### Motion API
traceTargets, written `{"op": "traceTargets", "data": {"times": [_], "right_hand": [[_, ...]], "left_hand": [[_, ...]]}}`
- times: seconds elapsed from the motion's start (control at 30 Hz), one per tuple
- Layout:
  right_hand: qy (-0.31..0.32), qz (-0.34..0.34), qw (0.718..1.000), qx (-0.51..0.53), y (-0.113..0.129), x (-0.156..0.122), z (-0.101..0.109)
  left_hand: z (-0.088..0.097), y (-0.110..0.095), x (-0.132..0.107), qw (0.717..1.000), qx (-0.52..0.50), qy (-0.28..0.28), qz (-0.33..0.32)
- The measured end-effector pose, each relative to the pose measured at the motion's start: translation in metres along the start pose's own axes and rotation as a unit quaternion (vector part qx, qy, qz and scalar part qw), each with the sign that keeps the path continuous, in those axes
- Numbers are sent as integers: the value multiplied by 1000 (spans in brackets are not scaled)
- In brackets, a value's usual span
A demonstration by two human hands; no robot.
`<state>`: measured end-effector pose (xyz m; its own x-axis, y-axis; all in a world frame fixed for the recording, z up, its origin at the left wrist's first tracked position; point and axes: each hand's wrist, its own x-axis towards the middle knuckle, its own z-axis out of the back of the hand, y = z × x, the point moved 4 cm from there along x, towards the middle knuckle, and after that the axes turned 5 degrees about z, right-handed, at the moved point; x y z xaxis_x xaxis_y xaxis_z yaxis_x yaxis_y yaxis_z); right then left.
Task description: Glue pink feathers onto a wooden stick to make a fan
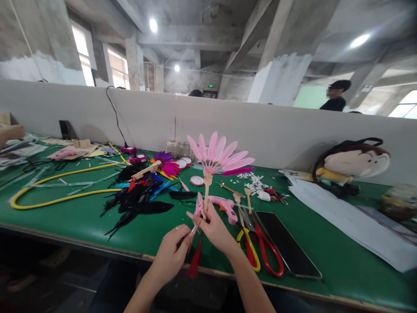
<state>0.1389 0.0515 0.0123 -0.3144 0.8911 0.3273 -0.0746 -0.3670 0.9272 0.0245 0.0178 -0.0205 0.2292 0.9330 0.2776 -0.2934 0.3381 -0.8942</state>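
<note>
Held upright in front of me is a small fan of pink feathers (pixel 216 152) with one magenta feather (pixel 238 171) low on its right side. My right hand (pixel 216 228) is closed round its wooden handle (pixel 206 191). A red tassel (pixel 195 259) hangs below the handle. Close against the right hand, my left hand (pixel 174 248) pinches a loose pink feather (pixel 198 205); its lower end is partly hidden by fingers. A pink glue gun (pixel 224 208) lies just beyond my right hand.
Yellow-handled scissors (pixel 249 250), red-handled scissors (pixel 269 248) and a black phone (pixel 288 245) lie to the right. Dark feathers (pixel 140 198) are heaped at left near a yellow tube (pixel 65 174). White scraps (pixel 254 182), paper (pixel 352 221) and a plush doll (pixel 352 163) sit farther right.
</note>
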Motion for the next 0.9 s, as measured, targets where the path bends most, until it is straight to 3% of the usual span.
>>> {"op": "traceTargets", "data": {"times": [0.13,0.3,0.53,0.73,0.9], "right_hand": [[-6,-10,1000,-2,-2,1,0],[-5,-12,1000,25,1,1,-1],[-28,21,999,24,2,3,-1],[-123,55,990,32,-5,7,15],[-97,70,992,38,-4,7,13]], "left_hand": [[3,-1,0,996,72,-11,-50],[-1,5,0,998,-55,-14,1],[-5,11,-1,974,-222,-20,49],[-1,13,-6,966,-249,-42,63],[0,18,-8,967,-239,17,86]]}}
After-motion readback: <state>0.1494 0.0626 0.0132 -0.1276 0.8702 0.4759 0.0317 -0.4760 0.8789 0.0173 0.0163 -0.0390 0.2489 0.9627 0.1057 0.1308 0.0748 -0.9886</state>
